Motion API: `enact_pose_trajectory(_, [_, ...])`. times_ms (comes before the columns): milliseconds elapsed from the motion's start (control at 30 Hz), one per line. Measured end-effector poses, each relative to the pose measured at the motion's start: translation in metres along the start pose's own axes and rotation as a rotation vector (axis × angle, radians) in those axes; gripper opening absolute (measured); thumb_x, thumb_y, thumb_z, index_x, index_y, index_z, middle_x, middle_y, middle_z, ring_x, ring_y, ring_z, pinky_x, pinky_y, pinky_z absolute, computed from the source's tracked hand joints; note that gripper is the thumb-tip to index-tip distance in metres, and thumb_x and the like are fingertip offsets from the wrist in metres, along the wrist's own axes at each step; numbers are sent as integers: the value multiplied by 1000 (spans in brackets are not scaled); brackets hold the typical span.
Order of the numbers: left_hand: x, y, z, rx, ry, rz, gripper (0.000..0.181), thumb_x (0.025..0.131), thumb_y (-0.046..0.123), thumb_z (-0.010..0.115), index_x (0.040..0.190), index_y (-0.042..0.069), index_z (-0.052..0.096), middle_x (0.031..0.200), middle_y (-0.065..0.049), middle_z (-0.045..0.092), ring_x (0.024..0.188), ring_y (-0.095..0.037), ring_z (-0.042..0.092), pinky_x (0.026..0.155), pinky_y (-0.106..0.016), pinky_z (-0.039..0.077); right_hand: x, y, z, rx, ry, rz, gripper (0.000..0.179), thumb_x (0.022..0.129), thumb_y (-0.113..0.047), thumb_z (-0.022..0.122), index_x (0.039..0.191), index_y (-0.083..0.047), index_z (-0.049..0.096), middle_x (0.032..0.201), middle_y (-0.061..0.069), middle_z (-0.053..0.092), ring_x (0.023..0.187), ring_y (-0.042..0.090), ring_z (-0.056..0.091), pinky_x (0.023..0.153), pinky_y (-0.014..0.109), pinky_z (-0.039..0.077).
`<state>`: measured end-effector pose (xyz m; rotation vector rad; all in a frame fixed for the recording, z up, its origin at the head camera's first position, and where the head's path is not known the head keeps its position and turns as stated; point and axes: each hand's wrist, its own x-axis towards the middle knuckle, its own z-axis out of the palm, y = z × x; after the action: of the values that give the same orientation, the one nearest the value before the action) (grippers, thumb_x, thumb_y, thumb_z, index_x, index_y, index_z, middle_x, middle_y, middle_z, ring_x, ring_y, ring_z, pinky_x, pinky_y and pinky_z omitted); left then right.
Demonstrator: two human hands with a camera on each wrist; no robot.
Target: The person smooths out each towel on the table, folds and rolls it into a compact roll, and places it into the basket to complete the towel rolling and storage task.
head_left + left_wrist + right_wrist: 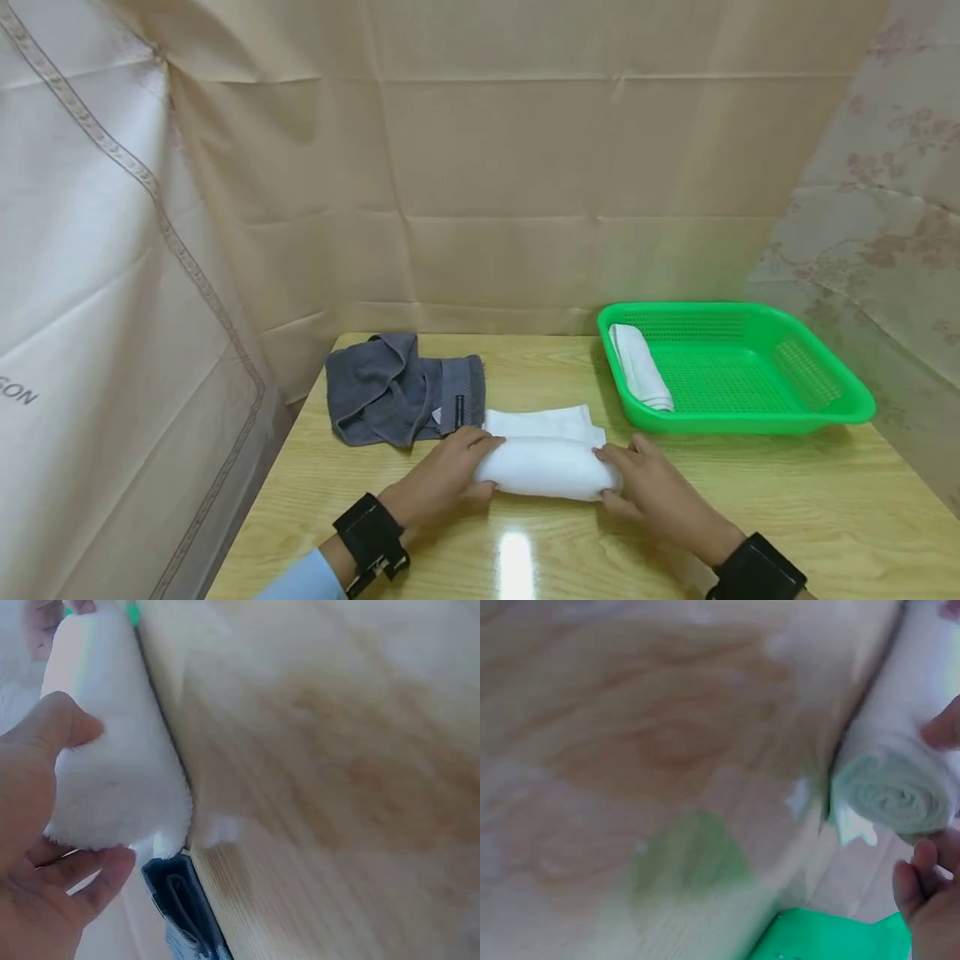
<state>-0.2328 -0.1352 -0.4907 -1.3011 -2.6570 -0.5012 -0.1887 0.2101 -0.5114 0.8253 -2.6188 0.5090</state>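
Observation:
A white towel (551, 468) lies on the table, mostly wound into a thick roll, with a short flat strip of it spread out behind the roll. My left hand (450, 471) grips the roll's left end, thumb on the near side and fingers round the end. At the opposite end my right hand (660, 492) holds it the same way. Spiral layers show at the towel's right end (892, 799) in the right wrist view. In the left wrist view, the left thumb (71, 724) presses on the white pile.
A crumpled grey towel (397, 387) lies at the back left, its edge beside the white strip. At the back right stands a green plastic basket (735, 423) with a rolled white towel (641, 367) along its left wall. Cloth sheets (487, 167) hang behind and at both sides.

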Motion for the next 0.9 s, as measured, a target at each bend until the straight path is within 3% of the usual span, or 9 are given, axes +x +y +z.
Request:
enact_pose_trajectory(67, [3, -4, -1, -57, -39, -37, 56, 93, 30, 78, 141, 10, 59, 128, -8, 62, 111, -17, 58, 92, -33, 53, 2, 4, -2, 119, -55, 79, 40, 84, -20, 82, 120, -9, 71, 95, -4, 54, 81, 10, 41, 66, 23, 43])
enact_pose_trajectory(167, [8, -8, -3, -165, -96, -89, 47, 96, 34, 73, 138, 14, 62, 121, -4, 65, 101, -12, 58, 82, -28, 52, 6, 9, -6, 272, -135, 198, 36, 94, -23, 76, 127, -10, 69, 104, -4, 61, 87, 11, 47, 71, 27, 46])
enact_pose_trajectory(300, [12, -11, -5, -317, -141, -137, 42, 100, 37, 68, 136, 16, 60, 113, 0, 66, 90, -9, 59, 71, -24, 49, 10, 12, -10, 369, -207, 290, 41, 101, -29, 67, 136, -8, 64, 118, 2, 68, 98, 15, 54, 77, 31, 48])
enact_pose_trajectory(400, [12, -13, -6, -376, -150, -169, 44, 102, 37, 67, 139, 20, 51, 106, 0, 66, 84, -7, 60, 70, -23, 50, 12, 11, -9, 341, -171, 248, 41, 100, -24, 68, 136, -5, 59, 123, 6, 67, 102, 18, 58, 80, 35, 50])
enact_pose_trajectory(500, [10, -13, -7, -368, -152, -173, 43, 102, 37, 66, 139, 25, 47, 99, -1, 64, 80, -7, 58, 69, -23, 49, 10, 7, -4, 198, -88, 145, 37, 97, -19, 70, 130, -7, 58, 122, 6, 67, 100, 19, 58, 80, 36, 52])
enact_pose_trajectory(600, [9, -11, -6, -317, -143, -146, 38, 103, 37, 64, 137, 25, 51, 106, -2, 66, 84, -10, 58, 73, -27, 50, 3, 3, 1, 6, -19, 29, 40, 94, -20, 73, 129, -3, 61, 126, 12, 66, 97, 24, 56, 78, 41, 51])
enact_pose_trajectory(667, [7, -10, -5, -279, -117, -145, 37, 104, 37, 63, 137, 22, 55, 119, -3, 67, 98, -12, 61, 83, -32, 52, -1, 2, 3, -101, 17, -25, 51, 90, -29, 77, 132, -2, 64, 131, 14, 65, 100, 28, 54, 79, 44, 50])
enact_pose_trajectory(767, [4, -6, -2, -112, -64, -147, 44, 103, 43, 63, 142, 22, 59, 139, -4, 61, 119, -20, 58, 96, -44, 50, -4, 3, 5, -170, 44, -76, 69, 81, -40, 85, 134, 0, 64, 135, 15, 62, 104, 32, 53, 83, 47, 49])
enact_pose_trajectory(900, [1, 0, 1, 180, -5, -106, 63, 93, 59, 70, 144, 25, 61, 146, -4, 54, 124, -26, 51, 95, -49, 49, -1, 6, 7, -206, 56, -106, 76, 74, -40, 90, 132, 2, 64, 129, 14, 64, 108, 32, 54, 89, 49, 49])
